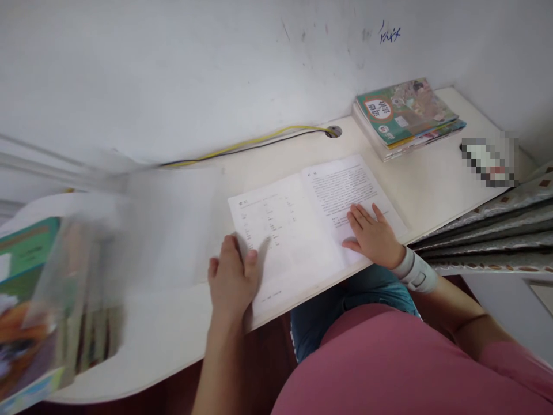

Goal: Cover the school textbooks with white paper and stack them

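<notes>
An open book with printed white pages lies on the white desk, close to its front edge. At the book's left edge is my left hand, its thumb apart from the bent fingers and lying by the page margin; the fingertips are partly hidden. My right hand, with a light band around the wrist, rests flat on the lower part of the right page, fingers stretched out. Left of the book, a pale, blurred, see-through sheet shows over the desk.
Books with a green cover stand blurred at the left. Another stack of books lies at the back right, near a pixelated object. Yellow and black cables run along the wall to a desk hole. A patterned curtain hangs at right.
</notes>
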Available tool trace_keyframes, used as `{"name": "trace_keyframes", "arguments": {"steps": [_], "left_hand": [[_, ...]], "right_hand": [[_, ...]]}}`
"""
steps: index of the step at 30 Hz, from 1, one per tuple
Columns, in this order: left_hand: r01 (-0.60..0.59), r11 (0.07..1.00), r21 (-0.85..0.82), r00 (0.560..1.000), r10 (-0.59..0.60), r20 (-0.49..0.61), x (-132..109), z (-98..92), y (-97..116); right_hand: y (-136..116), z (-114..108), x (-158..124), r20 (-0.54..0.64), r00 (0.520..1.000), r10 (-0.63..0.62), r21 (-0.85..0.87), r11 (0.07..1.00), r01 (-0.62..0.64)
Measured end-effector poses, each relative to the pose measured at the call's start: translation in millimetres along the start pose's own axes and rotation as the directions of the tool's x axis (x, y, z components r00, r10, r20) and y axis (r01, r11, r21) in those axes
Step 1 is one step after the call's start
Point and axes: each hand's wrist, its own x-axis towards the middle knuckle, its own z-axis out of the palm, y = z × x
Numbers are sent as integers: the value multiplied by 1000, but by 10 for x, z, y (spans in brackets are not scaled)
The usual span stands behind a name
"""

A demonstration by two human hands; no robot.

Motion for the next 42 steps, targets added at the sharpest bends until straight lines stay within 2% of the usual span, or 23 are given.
{"name": "trace_keyframes", "arguments": {"steps": [11, 19, 30, 37, 42], "left_hand": [[-53, 998, 24, 996, 55, -67, -11, 75, -66], [-67, 997, 25, 995, 68, -75, -3, 78, -87], [-28, 999, 25, 1000, 28, -3, -2, 33, -57], [-41, 996, 76, 999, 43, -16, 0, 64, -58], [-35, 998, 47, 999, 35, -3, 30, 31, -43]], "right_hand": [[38, 41, -29, -14, 1000, 28, 4, 1000, -28], [-100, 33, 22, -9, 1000, -13, 27, 1000, 14], [8, 62, -56, 12, 1000, 15, 20, 1000, -16], [34, 79, -72, -12, 1000, 12, 39, 999, -11], [38, 74, -64, -8, 1000, -5, 27, 1000, 5]]}}
